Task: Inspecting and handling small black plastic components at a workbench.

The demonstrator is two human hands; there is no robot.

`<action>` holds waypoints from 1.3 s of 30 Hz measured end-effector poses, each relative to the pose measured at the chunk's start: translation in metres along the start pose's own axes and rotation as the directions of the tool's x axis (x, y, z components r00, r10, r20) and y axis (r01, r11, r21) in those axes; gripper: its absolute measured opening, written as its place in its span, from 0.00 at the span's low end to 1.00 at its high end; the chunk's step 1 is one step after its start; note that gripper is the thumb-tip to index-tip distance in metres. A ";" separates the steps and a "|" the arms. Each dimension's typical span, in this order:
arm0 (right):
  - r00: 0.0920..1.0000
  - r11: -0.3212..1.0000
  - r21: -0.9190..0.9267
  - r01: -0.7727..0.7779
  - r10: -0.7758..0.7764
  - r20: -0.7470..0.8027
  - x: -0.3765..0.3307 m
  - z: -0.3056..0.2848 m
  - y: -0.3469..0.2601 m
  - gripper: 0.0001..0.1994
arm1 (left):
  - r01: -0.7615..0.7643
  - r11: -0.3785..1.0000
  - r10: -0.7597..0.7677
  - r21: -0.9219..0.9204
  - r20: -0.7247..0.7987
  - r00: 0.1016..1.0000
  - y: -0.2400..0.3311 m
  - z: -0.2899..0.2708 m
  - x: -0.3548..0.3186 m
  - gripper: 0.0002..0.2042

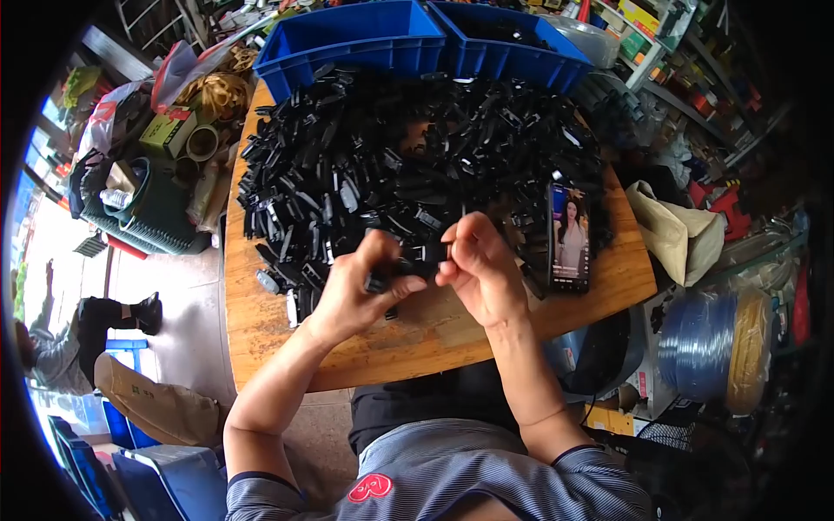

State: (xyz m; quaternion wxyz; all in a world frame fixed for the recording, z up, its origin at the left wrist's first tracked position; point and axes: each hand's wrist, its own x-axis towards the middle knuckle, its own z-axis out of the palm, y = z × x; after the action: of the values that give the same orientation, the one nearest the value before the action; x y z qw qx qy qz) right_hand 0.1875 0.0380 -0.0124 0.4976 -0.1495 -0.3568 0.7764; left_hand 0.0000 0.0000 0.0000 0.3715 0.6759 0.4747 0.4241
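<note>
My left hand [352, 291] is closed around a small black plastic part [420, 254], whose end juts out between thumb and fingers above the near side of the table. Close to that end, my right hand [486, 278] has its thumb and fingers pinched together. Whatever sits in the right fingertips is too small and dark to name. Just beyond both hands, a wide heap of similar black plastic parts [321, 165] covers most of the wooden table [365, 365].
Two blue bins [352, 61] stand at the table's far edge; black parts lie in the right one. A phone [569, 239] with a lit screen is right of the heap. Wrapped spools [708, 347] stand at right, a dark green basket [148, 217] at left. Another person's leg [104, 326] shows far left.
</note>
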 end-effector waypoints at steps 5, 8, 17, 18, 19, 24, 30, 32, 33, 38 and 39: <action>0.997 0.981 -0.188 -0.035 0.022 -0.068 -0.017 0.004 0.000 0.12 | -0.038 0.991 0.049 -0.126 0.082 0.995 0.014 0.007 0.004 0.26; 0.995 0.983 -0.177 0.050 -0.063 -0.072 -0.015 -0.002 0.001 0.13 | -0.165 0.986 0.164 0.005 0.060 0.985 0.006 0.006 0.007 0.19; 0.972 0.798 -0.557 0.232 -0.212 0.101 -0.021 0.015 -0.008 0.10 | -0.217 0.973 0.210 0.081 0.090 0.973 0.006 0.003 0.008 0.19; 0.963 0.772 -0.584 0.251 -0.259 0.072 -0.020 0.016 -0.007 0.11 | -0.222 0.972 0.214 0.078 0.094 0.972 0.007 0.003 0.009 0.19; 0.951 0.745 -0.611 0.268 -0.305 0.045 -0.020 0.017 -0.007 0.12 | -0.222 0.973 0.215 0.063 0.094 0.972 0.008 0.003 0.010 0.19; 0.995 0.838 -0.539 0.086 -0.095 0.011 -0.029 0.020 -0.004 0.14 | -0.299 0.951 0.291 0.075 0.105 0.951 0.001 0.004 0.008 0.19; 0.996 0.977 -0.195 -0.082 0.089 0.030 -0.028 0.007 0.000 0.14 | -0.302 0.953 0.298 0.009 0.136 0.945 0.006 0.002 0.007 0.17; 0.982 0.977 -0.129 -0.167 0.177 0.068 -0.029 0.005 -0.002 0.16 | -0.305 0.952 0.302 -0.001 0.156 0.941 0.008 0.001 0.006 0.17; 0.982 0.978 -0.128 -0.166 0.175 0.063 -0.030 0.004 -0.001 0.16 | -0.310 0.951 0.307 -0.008 0.174 0.936 0.009 0.001 0.006 0.17; 0.948 0.945 -0.125 -0.302 0.311 0.060 -0.032 0.000 -0.002 0.20 | -0.307 0.951 0.298 0.024 0.181 0.937 0.010 0.003 0.003 0.18; 0.947 0.944 -0.123 -0.305 0.314 0.062 -0.032 0.002 0.000 0.20 | -0.315 0.949 0.307 0.016 0.185 0.933 0.007 0.002 0.003 0.18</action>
State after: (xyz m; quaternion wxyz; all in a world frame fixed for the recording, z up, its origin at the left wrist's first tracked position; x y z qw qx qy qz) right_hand 0.2014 0.0091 -0.0153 0.3453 -0.2001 -0.3915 0.8291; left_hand 0.0049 0.0003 0.0063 0.3257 0.7862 0.3355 0.4040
